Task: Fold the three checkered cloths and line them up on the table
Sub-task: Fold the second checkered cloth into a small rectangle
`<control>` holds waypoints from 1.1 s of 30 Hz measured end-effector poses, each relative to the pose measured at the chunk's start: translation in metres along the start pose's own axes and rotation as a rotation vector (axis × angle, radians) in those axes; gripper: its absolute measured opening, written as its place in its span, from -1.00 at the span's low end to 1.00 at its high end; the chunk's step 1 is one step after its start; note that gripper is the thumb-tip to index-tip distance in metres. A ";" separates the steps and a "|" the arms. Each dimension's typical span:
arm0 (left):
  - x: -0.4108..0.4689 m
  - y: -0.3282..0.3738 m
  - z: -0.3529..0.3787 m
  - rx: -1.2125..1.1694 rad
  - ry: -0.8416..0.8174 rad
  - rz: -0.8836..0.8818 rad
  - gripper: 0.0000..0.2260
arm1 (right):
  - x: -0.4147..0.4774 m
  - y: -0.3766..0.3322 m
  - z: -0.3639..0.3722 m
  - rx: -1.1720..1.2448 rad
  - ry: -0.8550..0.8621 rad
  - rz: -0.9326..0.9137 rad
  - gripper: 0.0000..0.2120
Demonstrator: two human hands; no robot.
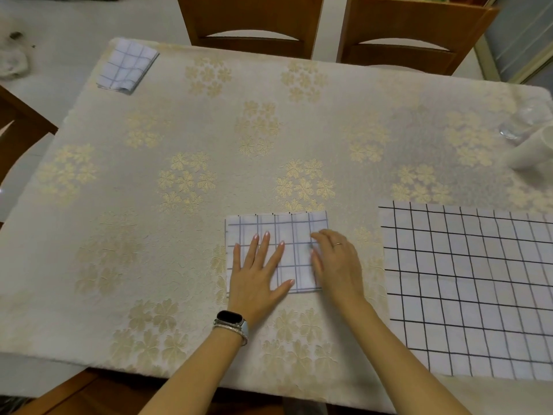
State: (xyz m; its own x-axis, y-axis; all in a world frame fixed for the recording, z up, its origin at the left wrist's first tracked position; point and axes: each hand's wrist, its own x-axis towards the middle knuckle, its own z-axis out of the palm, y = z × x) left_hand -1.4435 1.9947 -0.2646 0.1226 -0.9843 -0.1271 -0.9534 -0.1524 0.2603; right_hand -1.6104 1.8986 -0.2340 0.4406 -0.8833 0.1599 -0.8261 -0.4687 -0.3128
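A folded white cloth with a faint blue grid [287,232] lies near the table's front middle. My left hand [257,274] presses flat on it with spread, straight fingers. My right hand [336,262] rests on the cloth's right edge, fingers bent slightly down onto the fabric. A second folded checkered cloth [127,65] lies at the far left corner of the table. A third cloth with a bold black grid [469,289] lies spread flat at the right front, apart from both hands.
The table [179,265] wears a cream floral cover. Two wooden chairs [251,22] stand at the far side, another chair [18,136] at the left. A white cup [532,151] and a clear glass [520,121] sit at the right edge.
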 end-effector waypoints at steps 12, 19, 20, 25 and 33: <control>-0.001 0.003 -0.004 0.005 -0.016 -0.061 -0.28 | 0.007 0.012 0.022 -0.064 -0.344 -0.120 -0.30; -0.001 0.003 -0.006 0.002 -0.018 -0.055 -0.21 | 0.012 0.014 0.022 -0.105 -0.354 -0.071 -0.22; -0.001 0.003 -0.006 0.003 -0.019 -0.055 -0.20 | 0.013 0.014 0.022 -0.111 -0.358 -0.071 -0.22; -0.001 0.003 -0.007 -0.001 -0.016 -0.044 -0.20 | 0.013 0.013 0.019 -0.082 -0.373 -0.062 -0.26; 0.001 0.014 -0.014 -0.001 0.018 -0.026 -0.21 | -0.008 0.005 -0.020 0.578 -0.117 0.425 -0.53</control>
State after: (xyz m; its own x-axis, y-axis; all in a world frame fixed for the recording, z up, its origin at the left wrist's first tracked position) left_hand -1.4524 1.9906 -0.2476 0.1521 -0.9815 -0.1163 -0.9497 -0.1777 0.2579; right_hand -1.6250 1.9035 -0.2181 0.1840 -0.9669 -0.1768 -0.6307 0.0218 -0.7757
